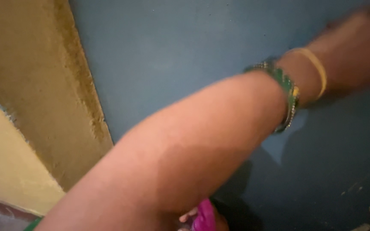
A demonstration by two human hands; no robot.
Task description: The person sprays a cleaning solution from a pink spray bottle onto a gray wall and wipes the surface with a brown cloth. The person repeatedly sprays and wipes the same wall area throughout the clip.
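Head cam shows the left hand (365, 34) stretched across the blue painted wall (172, 42), green bangles (285, 90) on its wrist, grip too blurry to tell.

I see a pink thing (204, 216) at the bottom, bright and shiny. Fingers (188, 214) curl on its left side. Most of it is hidden under my arm, so I cannot tell what it is. It sits low, in front of the blue wall (172, 47).
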